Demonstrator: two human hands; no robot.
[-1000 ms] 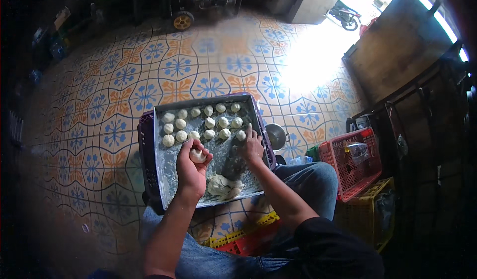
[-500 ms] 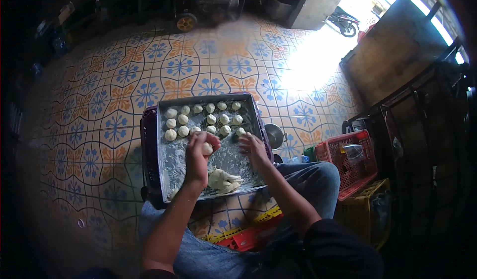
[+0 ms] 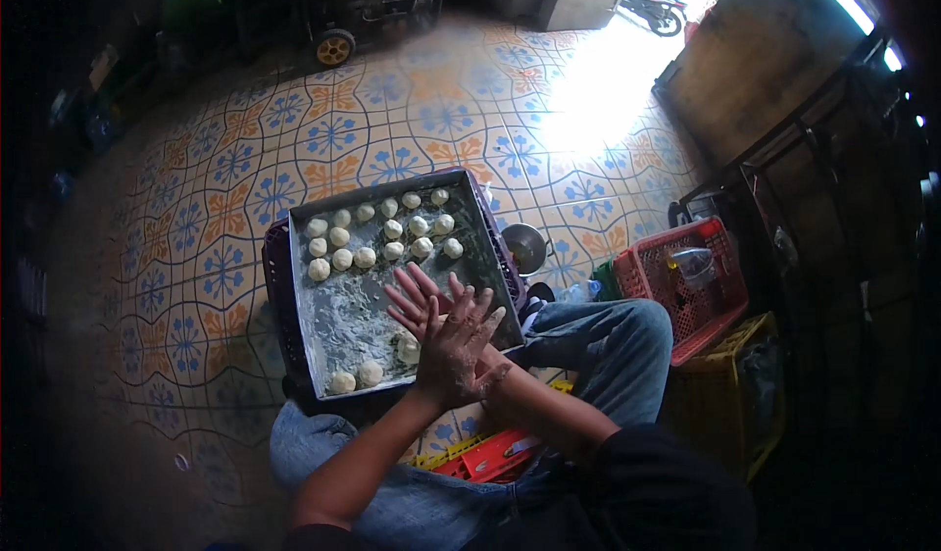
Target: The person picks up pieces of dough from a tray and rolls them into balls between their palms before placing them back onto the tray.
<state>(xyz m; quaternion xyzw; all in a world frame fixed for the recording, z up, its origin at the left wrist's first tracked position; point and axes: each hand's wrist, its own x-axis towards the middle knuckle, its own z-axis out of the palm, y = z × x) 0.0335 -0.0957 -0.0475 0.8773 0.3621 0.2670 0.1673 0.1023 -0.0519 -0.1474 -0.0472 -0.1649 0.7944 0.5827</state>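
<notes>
**Left hand [image 3: 456, 360] crossed over right hand [image 3: 416, 298] above a floury tray [image 3: 338, 321]**

On the left, fingers straight and spread, back of the hand upward. On the right, fingers stretched out beneath, parted too, toward the far left. Cannot tell of palm contact, nor of any dough between the palms, owing to the overlap.

For both, a place over the near right part of the tray, inside the right wall. Just beside, partly covered by the upper hand, a pale dough lump [image 3: 407, 349]. Along the near edge, toward the left corner, a pair of balls [image 3: 371, 374], side by side. Toward the far wall, dough balls [image 3: 419, 225] in three uneven rows, with a gap in the middle row.

Between rows and near pair, a broad floury stretch of tray bottom: ample room leftward of the hands, only a narrow strip on the right. Under the tray, a purple crate [image 3: 277, 301], visible past the left edge. Past the right edge, close by, a metal pot [image 3: 525, 247]; near the right corner, a denim-covered knee [image 3: 632, 343]. Farther right, a red crate [image 3: 642, 269]. Around the left and far edges, patterned tile floor [image 3: 186, 286].
</notes>
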